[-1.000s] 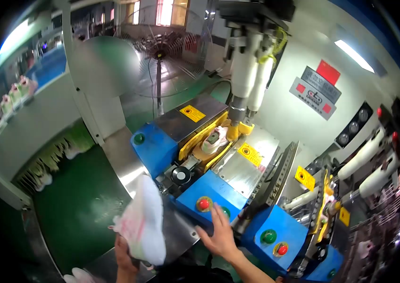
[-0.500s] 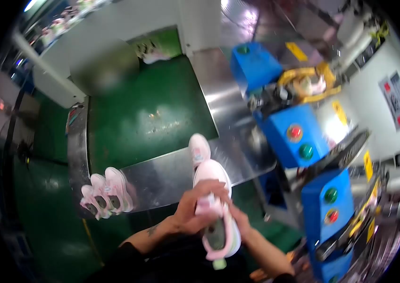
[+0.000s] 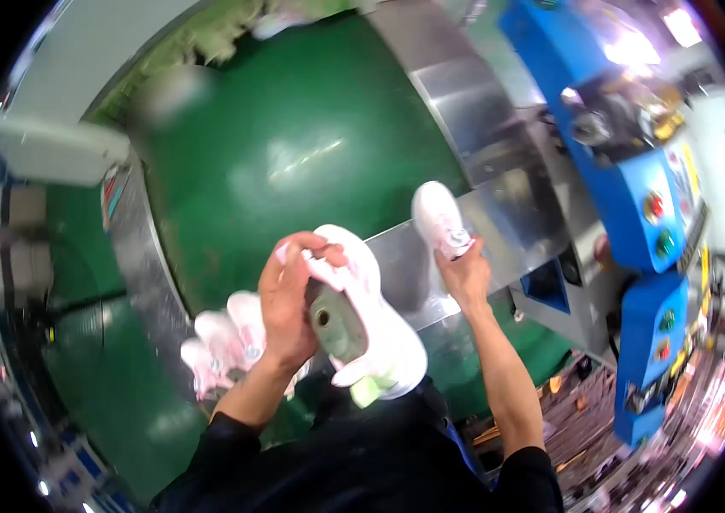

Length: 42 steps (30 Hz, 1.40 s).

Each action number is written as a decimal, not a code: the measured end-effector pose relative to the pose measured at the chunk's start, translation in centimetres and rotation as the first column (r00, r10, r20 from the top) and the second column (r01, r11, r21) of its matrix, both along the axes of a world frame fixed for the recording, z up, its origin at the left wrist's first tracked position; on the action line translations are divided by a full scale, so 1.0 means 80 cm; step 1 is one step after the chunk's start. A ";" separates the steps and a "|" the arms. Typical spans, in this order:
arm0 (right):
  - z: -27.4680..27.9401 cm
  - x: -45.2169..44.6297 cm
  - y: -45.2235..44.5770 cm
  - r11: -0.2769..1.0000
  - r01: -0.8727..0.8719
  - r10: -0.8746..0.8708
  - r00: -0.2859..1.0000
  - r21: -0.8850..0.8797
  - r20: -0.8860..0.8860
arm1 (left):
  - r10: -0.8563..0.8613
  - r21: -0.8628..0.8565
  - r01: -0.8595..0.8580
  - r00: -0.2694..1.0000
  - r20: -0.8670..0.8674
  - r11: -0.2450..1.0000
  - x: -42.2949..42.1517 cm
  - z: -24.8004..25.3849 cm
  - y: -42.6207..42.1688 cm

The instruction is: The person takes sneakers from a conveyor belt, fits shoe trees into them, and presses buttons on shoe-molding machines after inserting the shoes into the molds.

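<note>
My left hand [image 3: 288,299] grips a white and pink shoe [image 3: 388,338] by its tongue and upper; the green-grey insole inside shows, and a light green tab hangs at the heel. My right hand [image 3: 467,272] is closed on a second white and pink shoe [image 3: 437,211], which is on or just over the metal ledge [image 3: 401,265]. Several more pink and white shoes [image 3: 219,340] stand side by side on the ledge, left of my left hand and partly behind it.
A green belt surface [image 3: 294,145] lies beyond the ledge, with metal edging at both sides. Blue machine housings [image 3: 636,214] with red and green buttons stand at the right. Below them are racks of rods.
Both hands were on one shoe; my right hand has since left it and taken hold of the shoe on the ledge. The view has shifted, with the machines now farther right.
</note>
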State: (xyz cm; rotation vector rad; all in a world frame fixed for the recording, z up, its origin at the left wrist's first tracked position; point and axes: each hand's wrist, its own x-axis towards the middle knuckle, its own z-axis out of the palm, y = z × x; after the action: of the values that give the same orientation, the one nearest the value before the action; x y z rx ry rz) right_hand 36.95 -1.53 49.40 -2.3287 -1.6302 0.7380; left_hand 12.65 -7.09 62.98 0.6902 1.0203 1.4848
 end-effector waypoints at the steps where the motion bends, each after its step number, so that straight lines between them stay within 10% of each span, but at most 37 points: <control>1: 0.016 0.014 0.000 0.999 0.028 -0.030 0.995 -0.031 -0.093 | -0.026 0.029 0.026 1.000 0.007 0.999 0.003 0.011 0.007; 4: 0.053 0.044 -0.055 0.970 0.224 -0.231 0.736 -0.093 -0.637 | -0.091 0.034 0.089 0.993 0.072 0.995 0.016 0.020 0.022; 9: 0.183 0.046 -0.270 0.746 0.665 -0.377 0.422 -0.001 -0.825 | -0.461 0.165 0.495 0.863 -0.209 0.853 0.074 0.035 0.021; 12: 0.250 0.015 -0.417 0.554 0.817 -0.321 0.389 0.161 -0.864 | -0.759 0.350 0.777 0.611 -0.223 0.523 0.142 0.068 -0.028; 15: 0.308 -0.005 -0.562 0.305 0.868 -0.451 0.495 0.393 -0.743 | -0.997 0.487 0.872 0.069 -0.026 0.048 0.250 0.109 -0.154; 19: 0.296 -0.087 -0.769 -0.033 0.908 -0.632 0.304 0.417 -0.712 | -0.893 0.539 0.744 -0.448 -0.038 -0.395 0.315 0.134 -0.362; 20: 0.307 -0.126 -0.800 -0.166 0.962 -0.615 0.072 0.218 -0.786 | -0.821 0.522 0.694 -0.570 -0.023 -0.496 0.319 0.136 -0.396; 24: 0.282 -0.268 -0.865 -0.718 0.628 -0.604 -0.347 0.301 -0.717 | -0.595 0.314 0.570 -0.803 0.020 -0.759 0.301 0.144 -0.486; 27: 0.260 -0.278 -0.885 -0.773 0.485 -0.614 -0.732 0.408 -0.294 | -0.499 0.100 0.494 -0.866 -0.034 -0.864 0.321 0.147 -0.535; 34: 0.246 -0.247 -0.920 -0.850 0.275 -0.492 -0.720 0.449 -0.490 | -0.392 -0.018 0.392 -0.919 0.033 -0.920 0.314 0.190 -0.617; 36: 0.254 -0.243 -0.908 -0.537 0.116 -0.581 -0.769 0.835 -0.267 | -0.400 -0.040 0.398 -0.909 0.115 -0.916 0.315 0.199 -0.622; 38: 0.255 -0.236 -0.872 -0.465 -0.008 -0.801 -0.422 0.885 -0.425 | -0.448 -0.049 0.446 -0.886 0.120 -0.894 0.316 0.206 -0.621; 42: 0.311 -0.192 -0.784 -0.447 0.322 -0.809 0.253 0.835 -0.531 | -0.442 -0.074 0.436 -0.888 0.129 -0.897 0.337 0.237 -0.613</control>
State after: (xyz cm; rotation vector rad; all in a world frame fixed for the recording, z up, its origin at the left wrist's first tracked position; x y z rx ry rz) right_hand 21.62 -64.24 74.25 -1.6142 0.0271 -1.0182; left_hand 39.60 -56.15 81.93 1.0069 -0.2840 -0.9770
